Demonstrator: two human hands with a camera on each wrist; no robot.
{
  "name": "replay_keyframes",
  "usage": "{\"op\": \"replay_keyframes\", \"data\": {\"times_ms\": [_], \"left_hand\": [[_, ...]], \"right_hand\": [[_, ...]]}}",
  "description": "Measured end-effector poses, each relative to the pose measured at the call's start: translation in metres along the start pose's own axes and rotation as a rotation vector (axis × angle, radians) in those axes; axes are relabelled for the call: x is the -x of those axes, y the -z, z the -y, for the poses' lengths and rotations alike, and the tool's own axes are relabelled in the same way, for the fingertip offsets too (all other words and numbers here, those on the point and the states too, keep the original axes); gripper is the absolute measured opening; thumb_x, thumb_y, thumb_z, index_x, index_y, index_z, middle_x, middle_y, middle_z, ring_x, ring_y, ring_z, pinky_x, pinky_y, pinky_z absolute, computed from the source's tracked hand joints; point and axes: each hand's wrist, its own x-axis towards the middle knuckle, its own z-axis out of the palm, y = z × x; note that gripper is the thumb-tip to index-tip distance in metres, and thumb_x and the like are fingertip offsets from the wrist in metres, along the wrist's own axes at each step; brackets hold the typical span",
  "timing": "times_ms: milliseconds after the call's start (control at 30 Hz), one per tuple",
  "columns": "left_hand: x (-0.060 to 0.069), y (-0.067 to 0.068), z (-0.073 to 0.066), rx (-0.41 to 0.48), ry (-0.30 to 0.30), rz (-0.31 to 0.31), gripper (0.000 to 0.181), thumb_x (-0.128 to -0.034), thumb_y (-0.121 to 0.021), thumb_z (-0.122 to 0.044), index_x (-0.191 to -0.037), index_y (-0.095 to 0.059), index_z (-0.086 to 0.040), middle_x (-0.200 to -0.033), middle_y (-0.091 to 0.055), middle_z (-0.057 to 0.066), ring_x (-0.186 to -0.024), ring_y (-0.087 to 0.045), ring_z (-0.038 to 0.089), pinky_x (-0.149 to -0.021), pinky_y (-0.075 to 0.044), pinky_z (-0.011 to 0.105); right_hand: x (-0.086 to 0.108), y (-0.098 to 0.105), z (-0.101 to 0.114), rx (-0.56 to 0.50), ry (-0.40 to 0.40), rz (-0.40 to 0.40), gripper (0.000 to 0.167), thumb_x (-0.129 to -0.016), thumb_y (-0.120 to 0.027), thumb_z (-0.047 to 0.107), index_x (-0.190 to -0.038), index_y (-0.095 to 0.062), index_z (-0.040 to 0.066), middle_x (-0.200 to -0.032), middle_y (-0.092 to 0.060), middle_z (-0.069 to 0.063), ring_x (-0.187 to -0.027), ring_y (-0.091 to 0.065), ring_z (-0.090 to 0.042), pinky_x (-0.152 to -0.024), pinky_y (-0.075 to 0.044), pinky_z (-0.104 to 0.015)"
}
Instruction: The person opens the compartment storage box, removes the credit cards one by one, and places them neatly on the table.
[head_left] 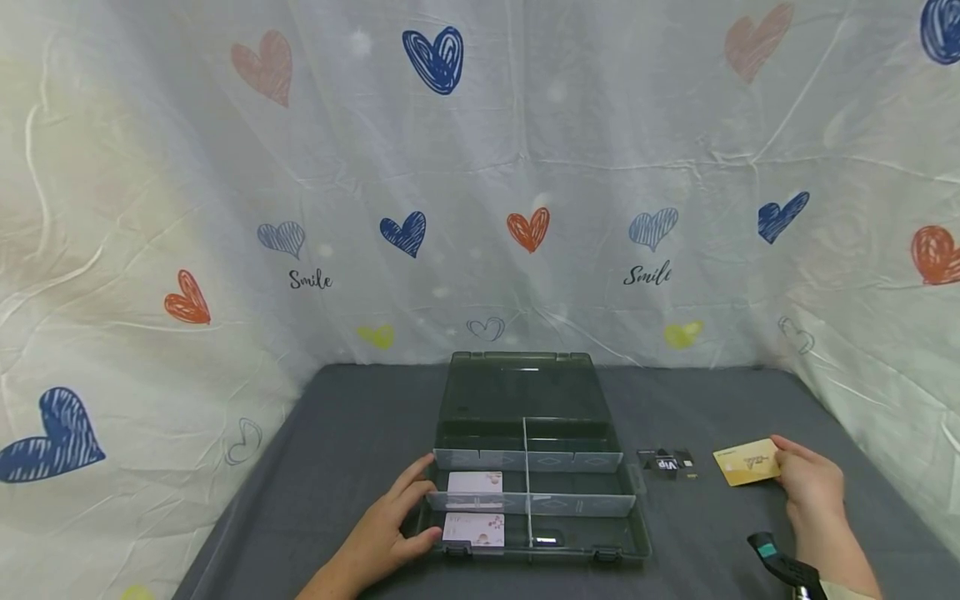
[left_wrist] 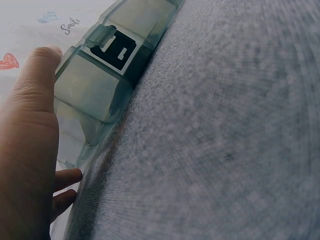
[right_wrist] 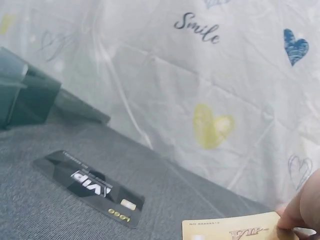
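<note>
A dark green see-through divided box point(head_left: 581, 533) lies with its lid point(head_left: 525, 387) folded back. My left hand point(head_left: 386, 529) rests against its left side, thumb near the front corner and fingers along the edge; the thumb point(left_wrist: 37, 95) also shows beside the box wall in the left wrist view. White cards with pink print lie in the left compartments, one a front card point(head_left: 474, 530), one a card behind it point(head_left: 475, 482). At the right, my right hand point(head_left: 813, 483) pinches a gold VIP card point(head_left: 746, 462) by its right edge. A black VIP card point(right_wrist: 95, 187) lies between box and hand.
A grey cloth point(head_left: 360, 433) covers the table. Behind it hangs a white curtain point(head_left: 480, 167) printed with hearts. A small dark item point(head_left: 547, 540) sits in the front right compartment. A black wrist strap point(head_left: 783, 567) is on the right wrist.
</note>
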Motion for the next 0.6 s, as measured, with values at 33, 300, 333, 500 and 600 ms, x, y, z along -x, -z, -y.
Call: {"op": "replay_keyframes", "data": {"times_ms": [33,300,333,500,600], "left_hand": [[0.0,0.0,0.0,-0.001,-0.003,-0.002,0.034,-0.0912,-0.075,-0.044,-0.119,-0.062,-0.029,-0.162,-0.039,0.001,-0.125,-0.058,0.019,-0.087,-0.056,0.042],[0.0,0.001,0.0,0.017,-0.012,-0.01,0.035,-0.0904,-0.076,-0.041,-0.119,-0.063,-0.027,-0.161,-0.04,0.003,-0.126,-0.058,0.02,-0.088,-0.056,0.043],[0.0,0.001,0.0,0.017,-0.012,-0.01,0.035,-0.0903,-0.076,-0.041,-0.119,-0.063,-0.027,-0.161,-0.04,0.003,-0.126,-0.058,0.02,-0.088,-0.056,0.043],[0.0,0.001,-0.001,0.008,-0.002,-0.002,0.034,-0.0907,-0.076,-0.043,-0.119,-0.063,-0.028,-0.161,-0.04,0.002,-0.126,-0.058,0.02,-0.088,-0.056,0.043],[0.0,0.001,-0.002,0.007,0.012,0.004,0.034,-0.091,-0.075,-0.045,-0.119,-0.063,-0.029,-0.162,-0.039,0.0,-0.126,-0.058,0.019,-0.089,-0.056,0.043]], "right_hand": [[0.0,-0.001,0.0,0.022,0.006,-0.007,0.05,-0.107,-0.043,0.013,-0.156,-0.04,0.002,-0.164,-0.028,-0.023,-0.138,-0.039,-0.033,-0.083,-0.048,-0.028],[0.002,-0.006,-0.005,0.215,0.098,-0.027,0.06,-0.096,-0.062,0.004,-0.152,-0.041,-0.008,-0.151,-0.04,-0.034,-0.135,-0.043,-0.045,-0.097,-0.05,-0.045],[0.002,-0.006,-0.005,0.256,0.123,-0.042,0.06,-0.095,-0.064,0.003,-0.15,-0.043,-0.01,-0.146,-0.044,-0.035,-0.131,-0.046,-0.045,-0.087,-0.051,-0.039],[-0.002,-0.006,-0.011,0.419,0.237,-0.1,0.053,-0.094,-0.066,0.008,-0.14,-0.05,-0.014,-0.131,-0.051,-0.035,-0.116,-0.05,-0.047,-0.073,-0.043,-0.039],[-0.005,-0.005,-0.014,0.488,0.304,-0.12,0.05,-0.094,-0.067,0.011,-0.135,-0.053,-0.014,-0.126,-0.054,-0.036,-0.113,-0.051,-0.049,-0.085,-0.041,-0.053]]}}
